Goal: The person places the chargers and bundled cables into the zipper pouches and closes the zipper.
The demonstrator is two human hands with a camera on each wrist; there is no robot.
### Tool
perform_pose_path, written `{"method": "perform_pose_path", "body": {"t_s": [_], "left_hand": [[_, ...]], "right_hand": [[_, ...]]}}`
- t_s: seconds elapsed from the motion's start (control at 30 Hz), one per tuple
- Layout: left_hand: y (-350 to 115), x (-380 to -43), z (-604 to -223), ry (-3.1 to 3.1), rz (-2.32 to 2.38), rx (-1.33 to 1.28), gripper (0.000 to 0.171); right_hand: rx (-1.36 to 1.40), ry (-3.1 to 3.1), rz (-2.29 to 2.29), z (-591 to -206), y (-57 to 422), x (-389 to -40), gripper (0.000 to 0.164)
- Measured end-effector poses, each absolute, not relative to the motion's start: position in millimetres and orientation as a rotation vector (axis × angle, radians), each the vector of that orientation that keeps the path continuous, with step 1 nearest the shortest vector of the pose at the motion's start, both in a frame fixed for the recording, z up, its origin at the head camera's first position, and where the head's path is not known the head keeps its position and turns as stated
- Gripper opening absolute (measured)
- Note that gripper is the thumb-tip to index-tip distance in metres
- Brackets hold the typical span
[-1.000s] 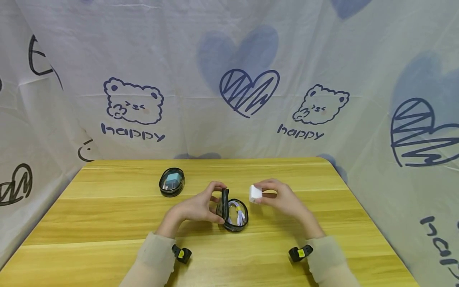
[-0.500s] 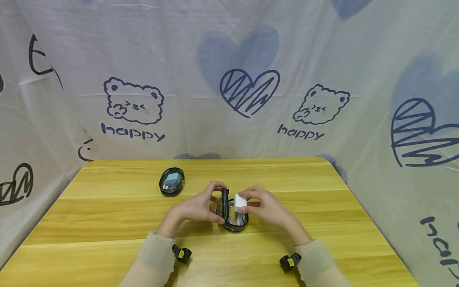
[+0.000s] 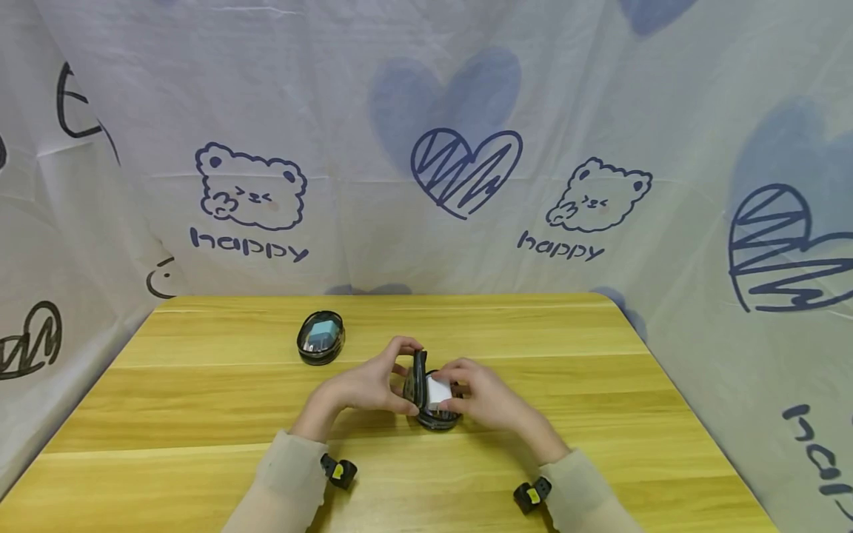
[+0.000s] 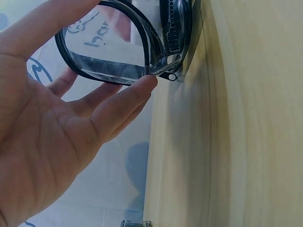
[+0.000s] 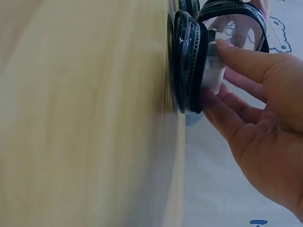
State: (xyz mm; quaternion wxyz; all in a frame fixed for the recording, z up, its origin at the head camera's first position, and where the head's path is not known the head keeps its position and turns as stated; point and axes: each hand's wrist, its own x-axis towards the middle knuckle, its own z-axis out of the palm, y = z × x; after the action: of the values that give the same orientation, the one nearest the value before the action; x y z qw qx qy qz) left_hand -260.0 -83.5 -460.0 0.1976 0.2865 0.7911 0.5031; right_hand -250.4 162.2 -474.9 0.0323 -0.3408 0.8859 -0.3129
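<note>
In the head view a small clear zip pouch [image 3: 436, 423] with black trim lies on the table, its lid [image 3: 420, 377] raised. My left hand [image 3: 366, 381] holds that lid upright, fingers at its far edge and thumb near the bottom. The left wrist view shows the see-through lid window [image 4: 106, 40] and a zipper pull [image 4: 169, 76] beside a fingertip. With fingertips and thumb, my right hand [image 3: 489, 396] pinches a white charger block [image 3: 438, 392] at the pouch opening. In the right wrist view the charger [image 5: 213, 73] overlaps the zippered rim [image 5: 193, 66]. The cable inside is mostly hidden.
A second clear pouch [image 3: 320, 351] with black trim, closed over a light blue block [image 3: 323, 333], lies at the back left of the wooden table [image 3: 200, 414]. A printed cloth [image 3: 360, 222] hangs behind the table's far edge.
My right hand has carried the white charger block leftward and down, from beside the pouch to its opening, covering the lilac cable seen earlier. My left hand stays on the lid.
</note>
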Motion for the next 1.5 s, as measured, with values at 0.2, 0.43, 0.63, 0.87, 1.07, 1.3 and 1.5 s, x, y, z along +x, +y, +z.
{"method": "perform_pose_path", "body": {"t_s": [0.2, 0.43, 0.63, 0.87, 1.07, 1.3, 1.5], "left_hand": [[-83, -260, -461, 2.217, 1.411, 0.803, 0.089], [-82, -260, -461, 2.210, 1.413, 0.802, 0.089], [-81, -261, -461, 2.197, 1.416, 0.805, 0.089], [-81, -260, -460, 2.204, 1.409, 0.807, 0.089], [-78, -258, -459, 2.281, 1.356, 0.837, 0.092], [-69, -255, -458, 2.465, 1.226, 0.884, 0.094], [-58, -250, -457, 2.607, 1.047, 0.886, 0.096]], "right_hand": [[-1.067, 2.733, -0.903, -476, 162, -249, 0.042], [-1.059, 2.717, -0.946, -477, 163, -250, 0.040], [-0.992, 2.720, -0.960, -479, 163, -251, 0.041], [-1.028, 2.707, -0.990, -479, 165, -252, 0.041], [-0.931, 2.589, -1.258, -477, 173, -256, 0.041], [-0.746, 2.622, -1.438, -454, 176, -247, 0.035], [-0.524, 2.513, -1.549, -450, 176, -247, 0.041]]}}
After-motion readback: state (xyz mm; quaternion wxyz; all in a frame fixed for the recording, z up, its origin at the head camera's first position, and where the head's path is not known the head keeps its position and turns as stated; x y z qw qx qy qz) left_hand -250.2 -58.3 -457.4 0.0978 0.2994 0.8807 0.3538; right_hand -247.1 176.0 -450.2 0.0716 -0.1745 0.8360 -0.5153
